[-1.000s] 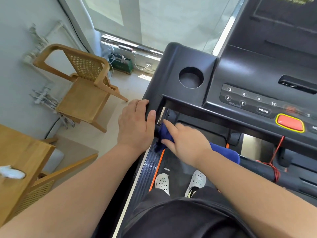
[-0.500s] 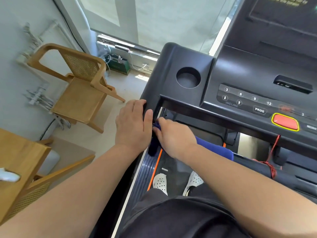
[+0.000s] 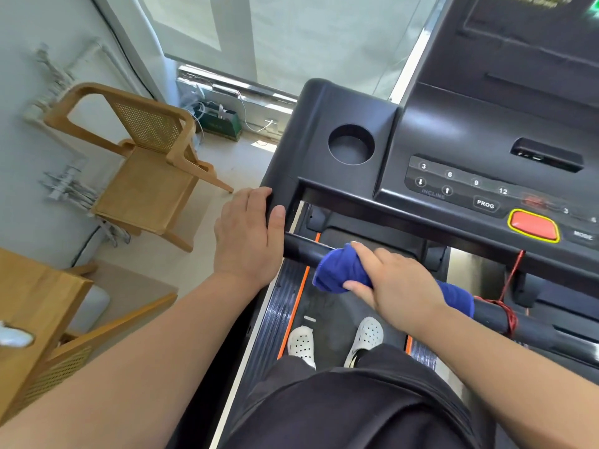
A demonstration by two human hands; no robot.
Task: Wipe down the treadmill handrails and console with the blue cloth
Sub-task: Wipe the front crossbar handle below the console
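Off to the far left, just a chair (image 3: 142,176) and a bit of wooden counter (image 3: 35,306), nothing to do with the job.

Left hand (image 3: 248,234) flat on the corner of the console (image 3: 324,124), fingers draped over the edge, thumb on the inner side. Not gripping anything, looks more like bracing, probably to stay steady while leaning in and to keep the frame from wobbling under the rubbing.

Next over, the black bar (image 3: 301,246) across the front, bare for a short stretch just beside the left thumb. Then the cloth (image 3: 340,270), wrapped right round the bar like a sleeve, so one pass cleans top, sides and underside together. Smart way to do a round rail.

Right hand (image 3: 392,283) closed over that cloth, thumb underneath, fingers over the top, clamping it to the bar. A tail of blue sticks out past the wrist further right.

Hands near each other but apart, not touching.

Beyond that, a red cord (image 3: 505,306) wound round the bar, likely the safety key line. Worth watching, cloth could snag there.

Button panel and red stop button (image 3: 533,225) not touched right now, so probably console wiping yet to come.
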